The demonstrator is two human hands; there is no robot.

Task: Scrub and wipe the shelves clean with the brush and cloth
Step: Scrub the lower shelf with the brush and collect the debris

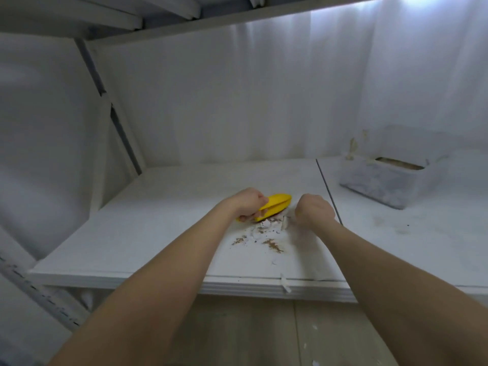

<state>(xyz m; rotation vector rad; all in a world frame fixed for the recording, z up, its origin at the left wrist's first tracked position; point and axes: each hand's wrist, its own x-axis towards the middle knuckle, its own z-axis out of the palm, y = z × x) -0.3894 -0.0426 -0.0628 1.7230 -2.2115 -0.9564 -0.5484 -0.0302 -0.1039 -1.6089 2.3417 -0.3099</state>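
— Brush point(277, 203): where is it?
— Yellow, lying on the white shelf point(158, 233), roughly midway along it and set back from the front edge, its far end angled toward the right.
— And the hands?
— The left hand point(249, 202) grips the near end of the brush, fingers curled round it. The right hand point(314, 210) is just right of the brush, curled into a fist with its back to the camera; its fingertips are hidden.
— Dirt?
— Brown crumbs and white flakes point(266, 231) lie between the two hands and trail toward the front edge.
— Anything else?
— A pale marbled box point(390, 180) with an oblong slot on top sits toward the back right corner, beyond a dark seam point(327, 191) between the shelf boards, well apart from the hands.
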